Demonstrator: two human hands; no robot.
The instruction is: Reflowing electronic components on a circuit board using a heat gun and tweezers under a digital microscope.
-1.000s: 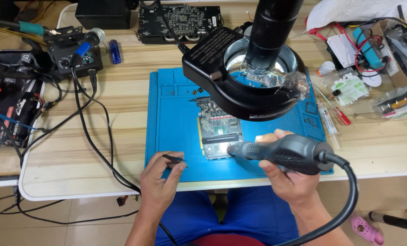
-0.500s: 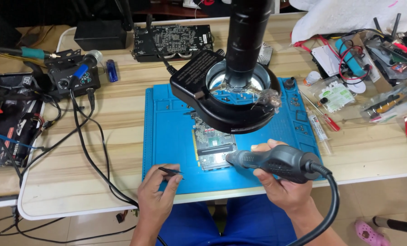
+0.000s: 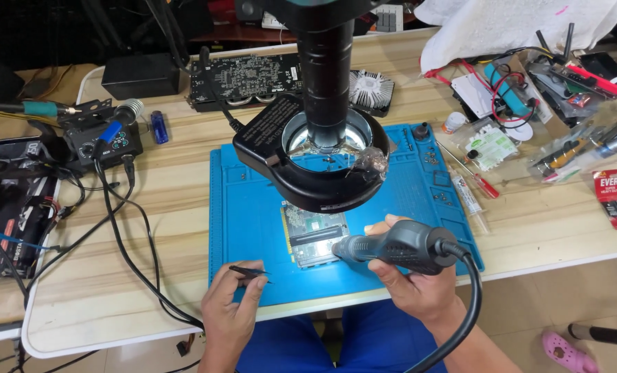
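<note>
Wooden table [image 3: 149,228] carries blue mat [image 3: 246,228].

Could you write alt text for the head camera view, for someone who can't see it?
A person's right hand aims a dark hot-air handpiece at a circuit board lying on a blue work mat under a black microscope ring light. The left hand holds thin black tweezers over the mat. Cables, tools and electronic parts crowd the wooden bench.
</note>
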